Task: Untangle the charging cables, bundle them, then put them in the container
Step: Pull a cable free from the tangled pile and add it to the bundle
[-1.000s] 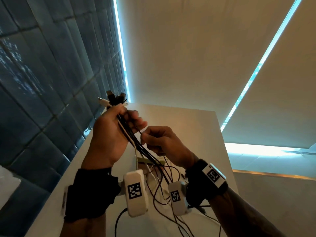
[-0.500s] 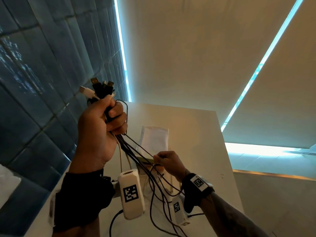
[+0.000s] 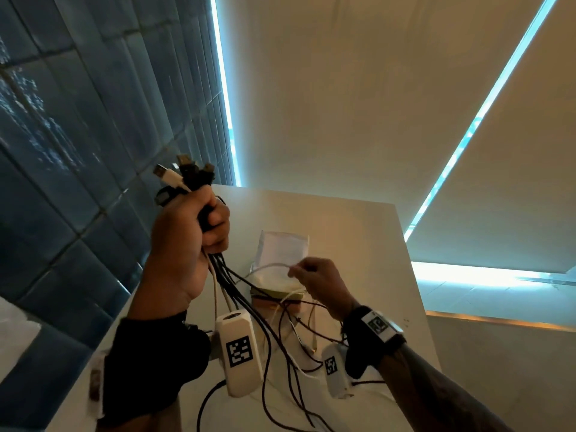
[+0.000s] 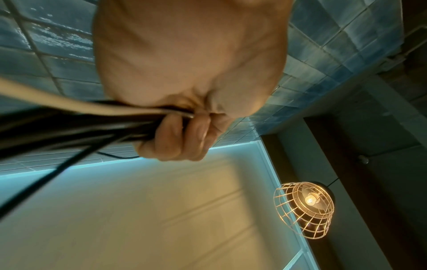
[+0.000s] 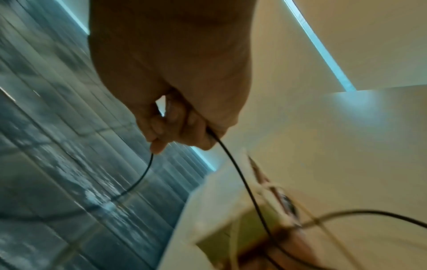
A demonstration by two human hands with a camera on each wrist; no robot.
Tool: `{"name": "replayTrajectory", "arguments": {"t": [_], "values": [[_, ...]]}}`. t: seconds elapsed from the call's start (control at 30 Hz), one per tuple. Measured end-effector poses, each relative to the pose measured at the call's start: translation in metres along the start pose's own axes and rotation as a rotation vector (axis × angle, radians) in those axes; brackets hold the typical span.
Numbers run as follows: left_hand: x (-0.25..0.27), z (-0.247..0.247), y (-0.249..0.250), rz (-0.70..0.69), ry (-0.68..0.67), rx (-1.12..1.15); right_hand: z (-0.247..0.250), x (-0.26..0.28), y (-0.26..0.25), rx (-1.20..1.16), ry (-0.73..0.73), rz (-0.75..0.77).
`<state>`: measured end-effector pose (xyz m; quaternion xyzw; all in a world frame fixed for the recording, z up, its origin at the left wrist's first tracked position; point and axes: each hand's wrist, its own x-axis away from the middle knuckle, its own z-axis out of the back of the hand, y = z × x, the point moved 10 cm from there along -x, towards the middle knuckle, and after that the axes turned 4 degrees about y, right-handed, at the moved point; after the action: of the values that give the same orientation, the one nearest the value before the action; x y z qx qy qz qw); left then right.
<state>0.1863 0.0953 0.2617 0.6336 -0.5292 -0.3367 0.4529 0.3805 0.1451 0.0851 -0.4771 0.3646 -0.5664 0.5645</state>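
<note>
Head view: left hand (image 3: 187,244) raised above the worktop (image 3: 358,232), fist wrapped tight round the cables (image 3: 237,294) just below their plugs (image 3: 184,173), so the plug ends stay lined up and the loose lengths hang free to sort. Right hand (image 3: 321,282) lower, its grip pinching one thin cable. Head view shows a white strand (image 3: 271,266) at the fingertips, right wrist view a black one (image 5: 233,164); cannot tell which is held. Likely teasing it out of the tangle. Container (image 3: 282,254) sits on the worktop just behind the right hand, cables draped over its near edge. Tiled wall (image 3: 62,151) close on the left; open room to the right and above for pulling strands clear.
</note>
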Motion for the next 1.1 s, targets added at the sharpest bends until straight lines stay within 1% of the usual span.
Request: {"name": "replayTrajectory", "arguments": {"t": [0.1, 0.2, 0.27, 0.33, 0.4, 0.5, 0.6, 0.67, 0.77, 0.87, 0.93, 1.03, 1.1], "values": [[-0.001, -0.005, -0.017, 0.055, 0.015, -0.081, 0.001, 0.013, -0.069, -0.254, -0.088, 0.131], [-0.001, -0.007, -0.026, 0.085, 0.035, -0.152, 0.000, 0.030, -0.125, -0.356, -0.190, 0.273], [0.000, -0.008, -0.027, 0.092, 0.026, -0.136, -0.003, 0.041, -0.148, -0.381, -0.273, 0.352], [0.003, -0.014, -0.023, 0.085, -0.015, -0.060, -0.008, 0.050, -0.157, -0.367, -0.341, 0.390], [0.006, -0.021, -0.017, 0.081, -0.070, 0.041, -0.013, 0.054, -0.154, -0.335, -0.384, 0.391], [0.008, -0.028, -0.005, 0.056, -0.135, 0.171, -0.017, 0.052, -0.138, -0.277, -0.392, 0.380], [0.006, -0.023, 0.004, 0.026, -0.127, 0.222, -0.008, 0.039, -0.108, -0.201, -0.311, 0.315], [0.006, -0.017, 0.009, 0.005, -0.105, 0.214, 0.005, 0.031, -0.080, -0.086, -0.216, 0.273], [0.007, -0.006, 0.015, -0.020, -0.065, 0.185, 0.030, 0.030, -0.038, 0.124, -0.123, 0.261], [0.007, 0.001, 0.014, -0.013, -0.064, 0.170, 0.065, 0.041, -0.006, 0.159, -0.050, 0.200], [0.006, 0.002, 0.011, 0.004, -0.070, 0.154, 0.089, 0.056, 0.002, 0.188, 0.013, 0.184], [0.005, -0.001, 0.010, -0.018, -0.070, 0.090, 0.140, 0.081, 0.013, 0.266, 0.179, 0.188], [0.002, 0.007, 0.016, -0.084, -0.029, 0.031, 0.189, 0.102, 0.022, 0.330, 0.372, 0.167]]}}
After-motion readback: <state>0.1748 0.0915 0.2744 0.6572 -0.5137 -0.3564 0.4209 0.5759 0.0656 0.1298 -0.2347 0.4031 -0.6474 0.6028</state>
